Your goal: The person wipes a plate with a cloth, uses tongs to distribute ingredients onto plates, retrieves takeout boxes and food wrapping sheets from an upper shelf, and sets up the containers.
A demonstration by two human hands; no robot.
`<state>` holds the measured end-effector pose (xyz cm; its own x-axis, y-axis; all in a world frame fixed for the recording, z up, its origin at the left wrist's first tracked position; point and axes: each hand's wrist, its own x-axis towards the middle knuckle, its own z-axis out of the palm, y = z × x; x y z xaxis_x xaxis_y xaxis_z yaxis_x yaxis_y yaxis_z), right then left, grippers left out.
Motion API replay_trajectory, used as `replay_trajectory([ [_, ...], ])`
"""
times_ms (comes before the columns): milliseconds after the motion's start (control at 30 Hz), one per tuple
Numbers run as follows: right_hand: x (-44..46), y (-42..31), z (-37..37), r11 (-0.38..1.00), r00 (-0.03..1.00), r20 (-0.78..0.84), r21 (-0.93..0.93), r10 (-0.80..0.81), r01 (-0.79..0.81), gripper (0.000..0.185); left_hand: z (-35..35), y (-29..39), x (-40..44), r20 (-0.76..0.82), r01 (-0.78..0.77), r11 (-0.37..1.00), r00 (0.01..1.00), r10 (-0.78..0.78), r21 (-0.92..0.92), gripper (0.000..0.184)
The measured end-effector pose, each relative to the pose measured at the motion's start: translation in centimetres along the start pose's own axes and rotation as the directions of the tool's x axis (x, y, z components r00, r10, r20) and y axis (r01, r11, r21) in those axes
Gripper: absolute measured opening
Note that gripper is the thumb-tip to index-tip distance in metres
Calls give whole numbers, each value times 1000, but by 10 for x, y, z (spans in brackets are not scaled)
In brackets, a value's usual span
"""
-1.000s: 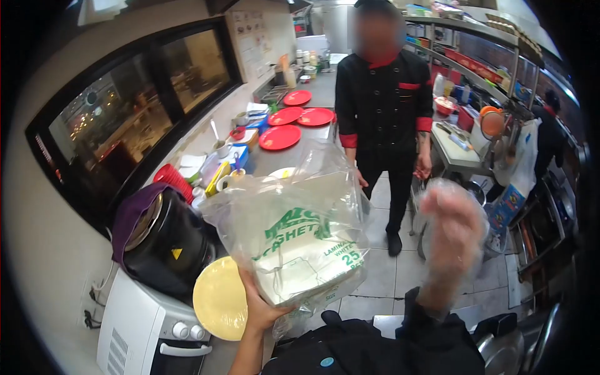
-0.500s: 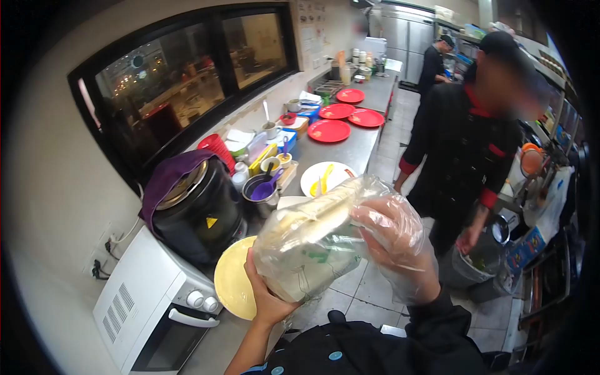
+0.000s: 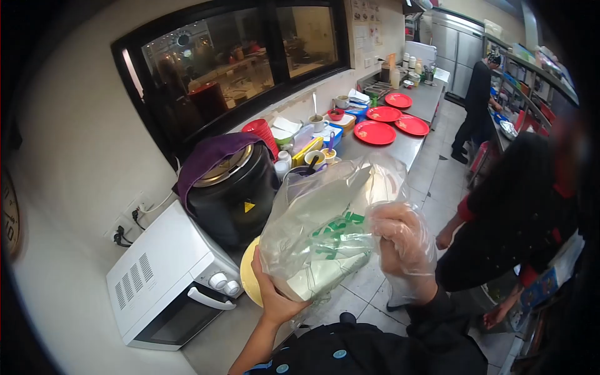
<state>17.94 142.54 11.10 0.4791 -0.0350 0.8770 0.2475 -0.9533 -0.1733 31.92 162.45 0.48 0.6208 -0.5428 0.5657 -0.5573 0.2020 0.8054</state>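
Observation:
A clear plastic bag (image 3: 325, 215) with green print is held up in front of me, with something pale and flat inside that I cannot name. My left hand (image 3: 275, 297), bare, grips its lower left side. Inside a clear plastic glove, my right hand (image 3: 403, 237) has its fingers curled against the bag's right edge. A yellow plate (image 3: 251, 275) shows partly behind the bag and my left hand. The bag also covers part of the counter and the containers there.
At left stand a white microwave (image 3: 165, 275) and a black cooker (image 3: 234, 200) under a purple cloth (image 3: 215, 156). Red plates (image 3: 375, 132) lie along the steel counter (image 3: 409, 150). A nearby person in a black jacket (image 3: 509, 212) stands at right; another person (image 3: 475, 94) works farther back.
My view has swung left, so the counter and people sit farther right. The bag is turned, showing more of its green print; both hands still hold it.

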Motion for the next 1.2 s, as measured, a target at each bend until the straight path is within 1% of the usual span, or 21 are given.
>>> replay_trajectory([
  [33, -1, 2, 2, 995, 995, 47, 46, 86, -88, 35, -2, 0, -1, 1, -11, 1000, 1000, 11, 12, 134],
  [67, 0, 4, 5, 995, 996, 46, 52, 83, -85, 35, -4, 0, -2, 3, -21, 999, 1000, 21, 24, 133],
  [133, 10, 6, 13, 992, 983, -140, -2, 122, -123, 36, -8, 4, -2, 26, -61, 995, 998, 59, 74, 132],
  [167, 19, 2, 7, 989, 985, -139, -87, 107, -119, 36, -10, 5, -1, 53, -101, 988, 994, 95, 117, 131],
  [200, 26, 5, 6, 990, 985, -139, -83, 105, -117, 36, -11, -8, -6, 50, -101, 988, 994, 96, 120, 131],
  [233, 32, 9, 5, 993, 997, -69, -112, 25, -33, 41, -12, -25, -11, 48, -6, 999, 999, 7, -35, 131],
  [267, 33, 11, 5, 990, 999, 4, -135, -52, 52, 47, -14, -37, -18, 54, 44, 993, 998, -38, -113, 131],
  [367, 31, 10, 15, 995, 1000, -15, -103, 13, -15, 47, -18, -39, -17, 65, 132, 961, 991, -120, -244, 131],
  [433, 34, 11, 17, 994, 997, -45, -89, 56, -60, 45, -19, -31, -13, 64, 135, 967, 990, -124, -218, 131],
  [533, 34, 16, 17, 985, 1000, 6, -171, -9, 10, 44, -20, -22, -7, 26, 104, 987, 995, -101, -123, 132],
  [600, 30, 21, 19, 984, 985, -27, 41, -171, 173, 42, -20, -17, -5, -32, 78, 997, 996, -78, -20, 133],
  [633, 28, 23, 21, 984, 984, -26, 45, -174, 175, 42, -19, -14, -3, -62, 69, 997, 996, -67, 30, 134],
  [700, 21, 24, 26, 976, 965, 149, 17, -216, 216, 42, -19, -12, -1, -90, 61, 993, 995, -52, 106, 134],
  [733, 22, 20, 25, 976, 965, 150, 21, -217, 216, 42, -19, -11, 0, -93, 64, 992, 994, -54, 108, 134],
  [800, 26, 9, 22, 959, 970, 83, -153, -230, 240, 42, -19, -12, 2, -101, 89, 996, 991, -90, -15, 133],
  [933, 30, 12, 34, 975, 965, 150, -14, -217, 222, 43, -23, -14, 1, -92, 63, 992, 993, -73, -106, 134],
  [1000, 37, 12, 36, 973, 979, -99, -163, -181, 163, 44, -23, -15, 0, -88, 48, 992, 994, -58, -119, 135],
  [1033, 42, 3, 35, 979, 991, -124, -206, -40, 14, 42, -22, -15, -2, -81, 37, 991, 996, -48, -131, 136],
  [1133, 59, 8, 32, 991, 998, -42, -134, -37, 31, 49, -24, -13, 0, -55, -40, 993, 998, 35, -109, 138],
  [1167, 59, 14, 34, 980, 993, -23, -168, -113, 107, 49, -25, -12, 0, -55, -43, 993, 998, 37, -109, 138],
  [1200, 57, 16, 35, 979, 993, -22, -167, -118, 112, 49, -26, -10, 0, -61, -23, 994, 998, 16, -110, 137],
])
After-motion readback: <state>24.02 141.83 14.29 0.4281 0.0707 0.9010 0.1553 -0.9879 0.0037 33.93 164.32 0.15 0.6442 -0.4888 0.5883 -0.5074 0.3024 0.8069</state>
